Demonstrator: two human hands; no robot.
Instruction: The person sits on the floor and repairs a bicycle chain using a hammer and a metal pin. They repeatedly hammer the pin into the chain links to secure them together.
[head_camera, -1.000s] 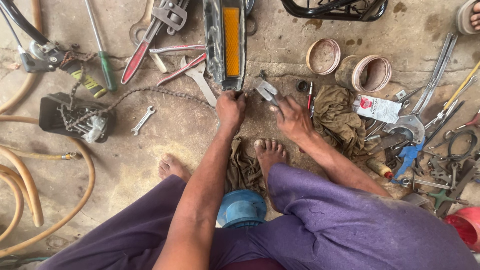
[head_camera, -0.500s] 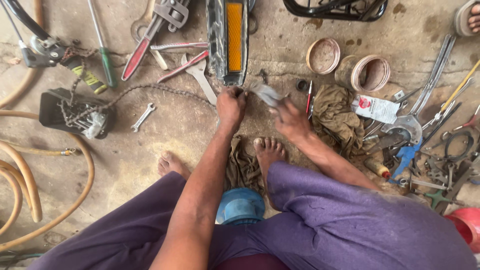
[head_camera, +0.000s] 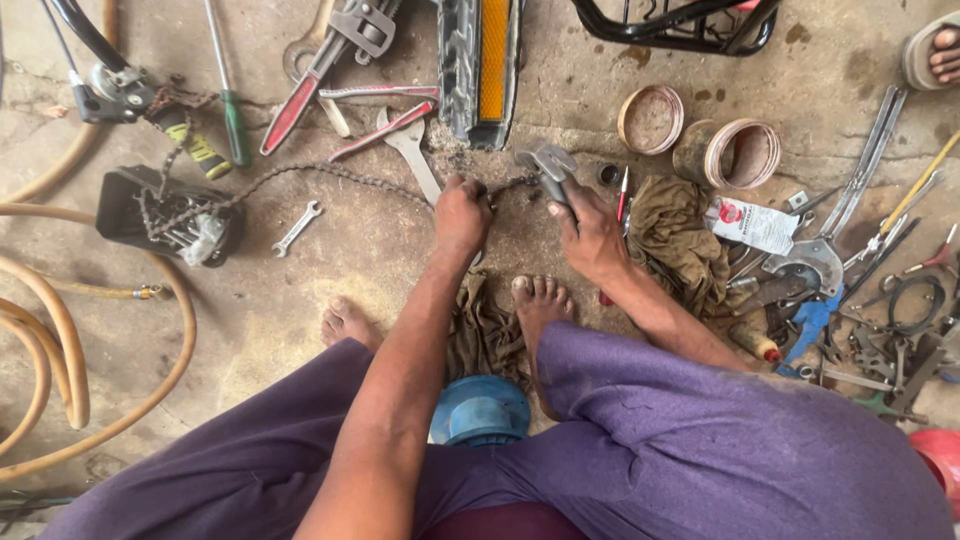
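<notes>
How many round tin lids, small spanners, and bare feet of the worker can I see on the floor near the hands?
Round tin lids: 2, one lying flat, one tilted beside it
Small spanners: 1, left of the left hand
Worker's bare feet: 2, one and the other
Total: 5
</notes>
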